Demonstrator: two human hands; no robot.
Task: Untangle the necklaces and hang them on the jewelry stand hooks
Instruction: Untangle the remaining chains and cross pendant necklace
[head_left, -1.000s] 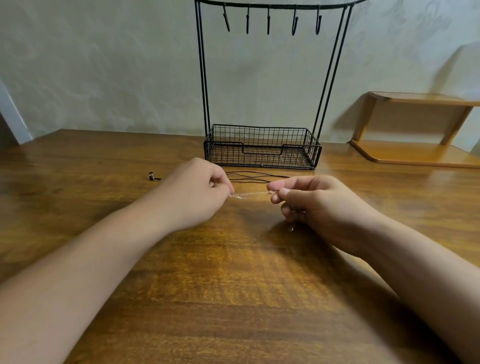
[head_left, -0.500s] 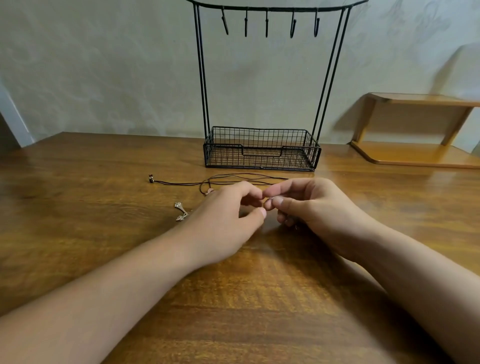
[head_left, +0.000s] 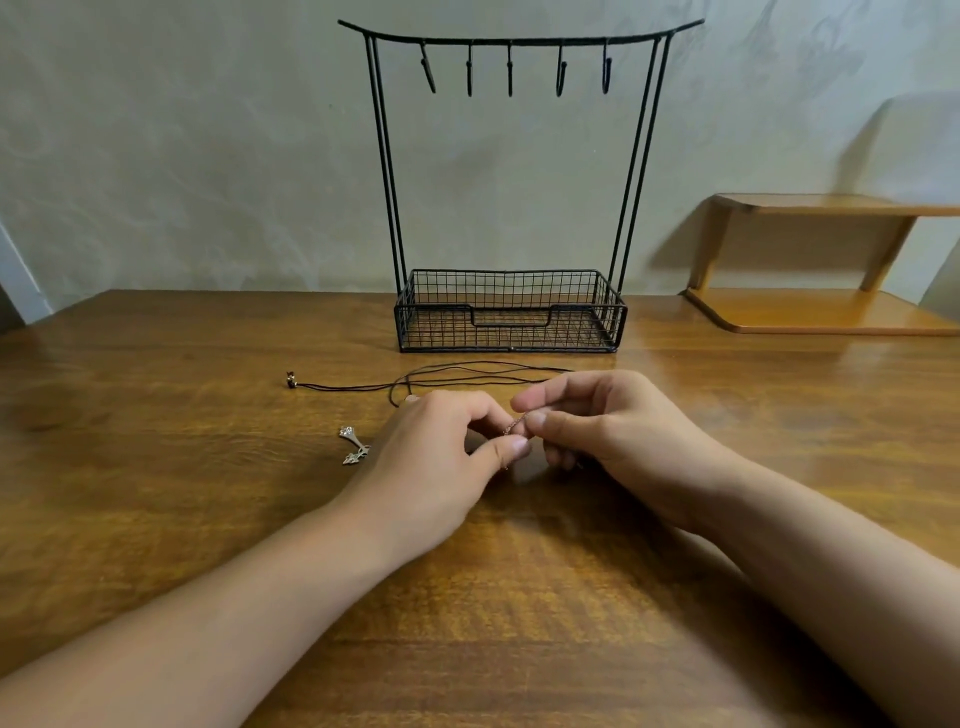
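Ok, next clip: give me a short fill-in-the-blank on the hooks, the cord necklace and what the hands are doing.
1. The jewelry stand has ____ hooks on its top bar, all bare.
2. The black cord necklace lies on the table in ____ of the stand's basket.
3. The left hand and right hand pinch a thin ____ between them.

Missing words: five; front; chain

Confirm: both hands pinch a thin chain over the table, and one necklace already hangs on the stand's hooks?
Not quite. In the head view all five hooks on the stand are bare. Both hands, left and right, do pinch the thin chain.
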